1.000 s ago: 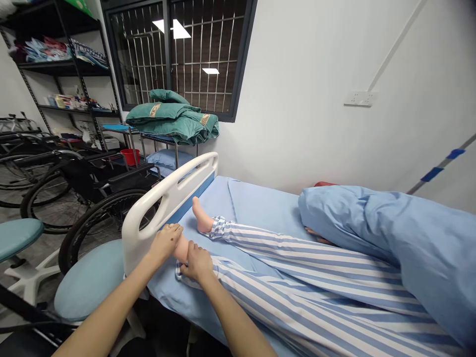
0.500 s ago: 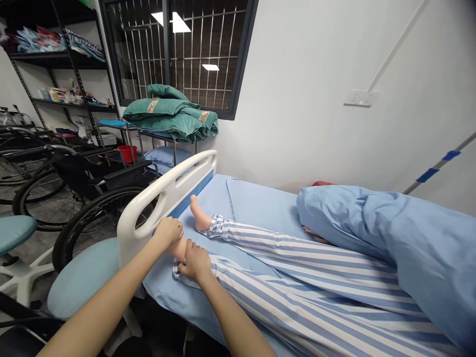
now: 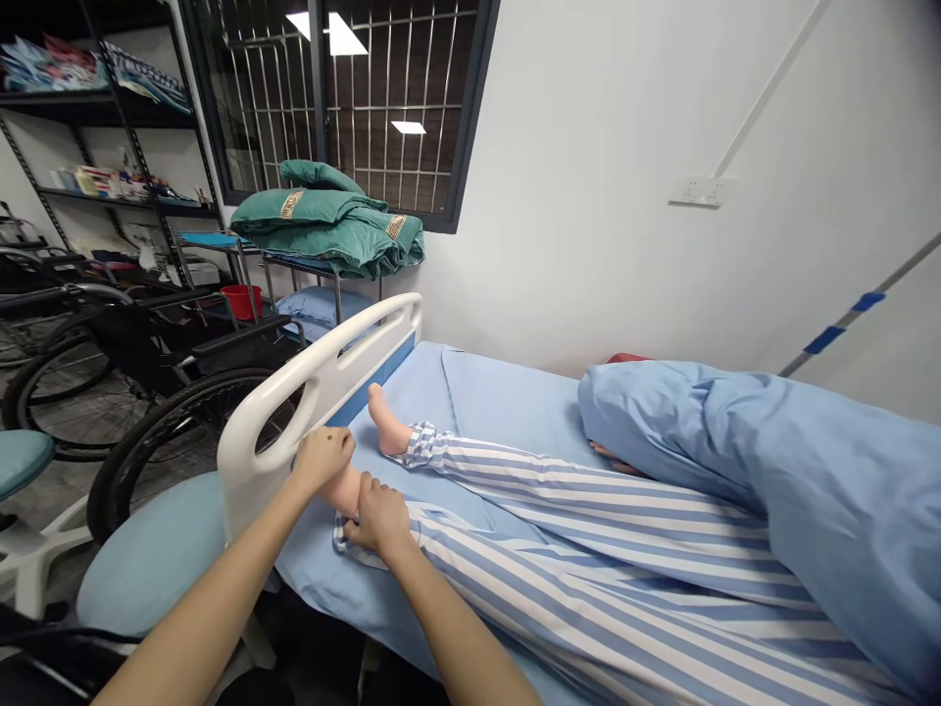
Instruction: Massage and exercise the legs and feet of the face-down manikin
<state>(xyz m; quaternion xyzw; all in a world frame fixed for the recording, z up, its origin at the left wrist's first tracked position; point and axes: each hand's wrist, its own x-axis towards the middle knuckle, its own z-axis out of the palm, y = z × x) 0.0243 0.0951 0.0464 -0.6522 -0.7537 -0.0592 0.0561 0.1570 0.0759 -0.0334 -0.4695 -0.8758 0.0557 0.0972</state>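
While 2 hands (image 3: 351, 484) clasp it, near foot (image 3: 341, 491) between them, striped trouser leg (image 3: 470, 569) alongside.

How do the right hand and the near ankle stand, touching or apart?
Touching. The head view shows the right hand closed over the near ankle, with no gap where they meet.

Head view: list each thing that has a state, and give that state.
Left hand: closed over near foot's front
Right hand: closed around near ankle
Near foot: bare, partly hidden
Far foot: bare, toes up
Striped trousers: worn
Blue cover: rumpled
Green quilts: folded, piled
Red bucket: upright
Wall sockets: nothing plugged in
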